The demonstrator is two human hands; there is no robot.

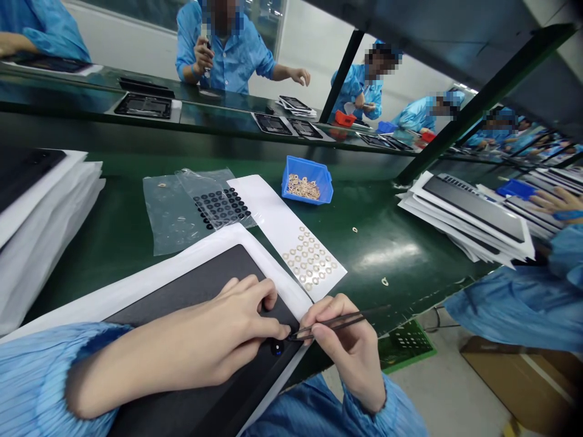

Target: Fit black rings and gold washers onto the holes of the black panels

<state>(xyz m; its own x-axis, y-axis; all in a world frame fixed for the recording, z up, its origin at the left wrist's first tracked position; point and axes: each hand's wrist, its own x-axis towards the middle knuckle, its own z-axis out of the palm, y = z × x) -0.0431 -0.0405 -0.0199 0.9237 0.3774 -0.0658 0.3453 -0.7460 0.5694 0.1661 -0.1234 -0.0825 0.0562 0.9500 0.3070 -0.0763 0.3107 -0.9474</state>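
Observation:
My right hand (353, 352) grips a pair of dark tweezers (334, 319) between thumb and fingers. Their tips point left, at the corner of a flat black device cover (218, 270) lying on white sheets. Across that cover reaches my left hand (228, 328), its extended finger touching the corner beside the tweezer tips. The other left fingers are bent, and no object shows in them. Just below that fingertip is a small round lens-like spot (277, 349). Whether a small part sits between the tips and the finger is hidden.
Beyond the cover lie a white sheet (268, 200) of small beige rings, a clear bag (168, 212) with black rings and a blue bin (310, 167) of beige pieces. Stacked panels stand left (50, 218) and right (473, 212). Co-workers in blue sit around the bench.

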